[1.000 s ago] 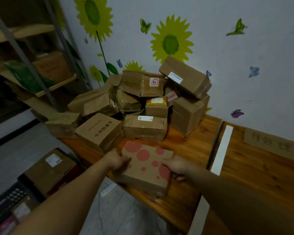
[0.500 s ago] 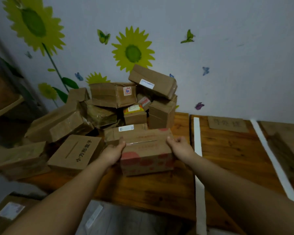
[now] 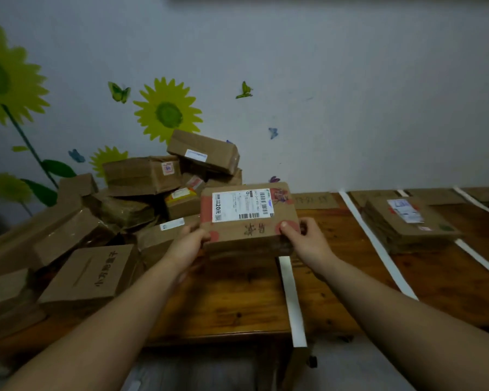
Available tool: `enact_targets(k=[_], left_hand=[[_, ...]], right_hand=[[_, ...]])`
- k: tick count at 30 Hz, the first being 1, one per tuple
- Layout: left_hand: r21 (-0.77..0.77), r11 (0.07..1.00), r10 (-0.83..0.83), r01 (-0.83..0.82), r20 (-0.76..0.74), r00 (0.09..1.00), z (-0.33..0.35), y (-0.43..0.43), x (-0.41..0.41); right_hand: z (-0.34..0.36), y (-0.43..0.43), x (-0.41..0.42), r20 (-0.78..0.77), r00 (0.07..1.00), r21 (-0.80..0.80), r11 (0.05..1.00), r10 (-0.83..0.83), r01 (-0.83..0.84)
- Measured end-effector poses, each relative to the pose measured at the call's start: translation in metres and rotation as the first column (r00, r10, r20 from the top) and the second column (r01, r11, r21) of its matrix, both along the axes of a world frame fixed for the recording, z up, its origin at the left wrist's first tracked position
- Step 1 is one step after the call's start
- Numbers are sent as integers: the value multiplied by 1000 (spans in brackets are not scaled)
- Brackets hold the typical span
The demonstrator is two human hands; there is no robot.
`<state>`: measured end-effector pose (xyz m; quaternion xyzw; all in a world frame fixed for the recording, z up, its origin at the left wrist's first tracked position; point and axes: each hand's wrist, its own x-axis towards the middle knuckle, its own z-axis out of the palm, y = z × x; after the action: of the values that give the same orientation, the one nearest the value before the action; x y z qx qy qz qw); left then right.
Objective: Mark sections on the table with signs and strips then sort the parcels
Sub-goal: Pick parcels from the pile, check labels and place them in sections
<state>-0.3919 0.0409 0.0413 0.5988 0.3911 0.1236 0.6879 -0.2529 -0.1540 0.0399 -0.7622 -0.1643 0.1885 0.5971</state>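
A makeshift parcel-sorting room: cardboard parcels (image 3: 141, 176) heaped on a wooden table (image 3: 237, 300) beneath sunflower wall decals (image 3: 167, 114).

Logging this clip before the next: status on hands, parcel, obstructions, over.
Left grip and right grip pinch the labelled parcel by its sides, label up. Parcel lifted, over the white strip. Pile at left; nothing blocks the sections at right.

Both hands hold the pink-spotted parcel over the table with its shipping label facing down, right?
Not quite. In the head view the left hand and right hand do hold the pink-spotted parcel over the table, but its white shipping label faces up, toward the camera.
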Motion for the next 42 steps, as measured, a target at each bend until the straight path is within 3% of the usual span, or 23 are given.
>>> enact_targets(k=[10, 18, 26, 29, 33, 35, 39, 42], left_hand=[[116, 989, -115, 94, 196, 974, 33, -115, 69], [117, 968, -245, 223, 230, 942, 34, -248, 152], [201, 916, -380, 347, 162, 911, 23, -347, 228], [151, 883, -459, 443, 90, 884, 17, -369, 256], [116, 839, -539, 532, 38, 842, 9, -396, 295], [99, 811, -583, 577, 65, 810, 7, -405, 318], [93, 704, -710, 704, 90, 698, 3, -414, 372], [108, 658, -751, 745, 34, 659, 6, -419, 412]], right_hand=[[28, -128, 45, 56, 993, 30, 994, -103, 101], [34, -272, 103, 28, 976, 49, 976, -216, 214], [28, -387, 149, 114, 930, -11, 935, -350, 354], [26, -411, 171, 185, 883, -11, 898, -431, 440], [23, -423, 203, 82, 827, 138, 829, -556, 543], [25, -422, 219, 67, 850, 183, 844, -523, 505], [30, -425, 255, 136, 933, 66, 942, -334, 328], [42, -430, 285, 134, 934, 33, 944, -330, 329]])
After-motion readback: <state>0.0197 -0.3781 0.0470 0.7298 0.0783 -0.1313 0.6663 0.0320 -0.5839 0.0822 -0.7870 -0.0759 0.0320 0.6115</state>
